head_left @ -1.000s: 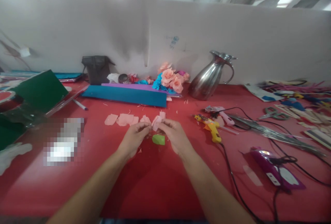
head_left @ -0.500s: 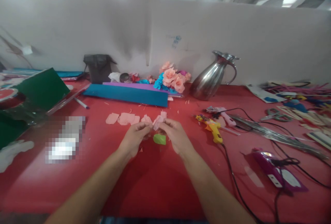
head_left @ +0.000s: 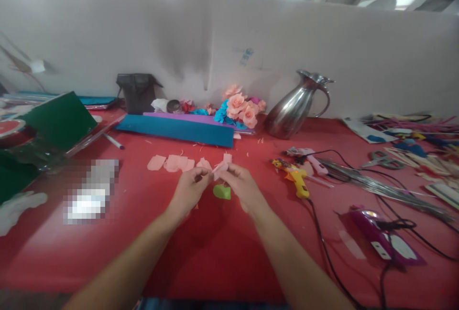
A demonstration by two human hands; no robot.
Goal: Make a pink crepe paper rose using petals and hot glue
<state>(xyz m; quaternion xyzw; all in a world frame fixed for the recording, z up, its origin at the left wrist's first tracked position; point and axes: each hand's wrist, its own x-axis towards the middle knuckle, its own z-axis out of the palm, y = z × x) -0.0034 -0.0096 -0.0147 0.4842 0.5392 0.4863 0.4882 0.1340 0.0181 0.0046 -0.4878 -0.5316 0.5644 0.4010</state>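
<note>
My left hand (head_left: 192, 187) and my right hand (head_left: 239, 185) meet over the red table (head_left: 215, 252), fingertips pinched together. Between them is a small pink paper petal (head_left: 217, 172), partly hidden by the fingers. Several cut pink paper petals (head_left: 175, 163) lie in a row just beyond and to the left of my left hand. Below the fingertips, a green petal-shaped paper piece (head_left: 222, 192) rests flat on the table.
A yellow glue gun (head_left: 297, 181) and a pink glue gun (head_left: 315, 163) lie right, their cords trailing to a purple power strip (head_left: 389, 240). Scissors (head_left: 383, 159) and wires (head_left: 380, 188) are farther right. Behind stand pink paper flowers (head_left: 242, 107), blue paper (head_left: 175, 130) and a metal jug (head_left: 296, 107).
The fingers have shifted slightly on the pink petal, which now appears narrower and more covered. The other things keep their places; the view has moved a little.
</note>
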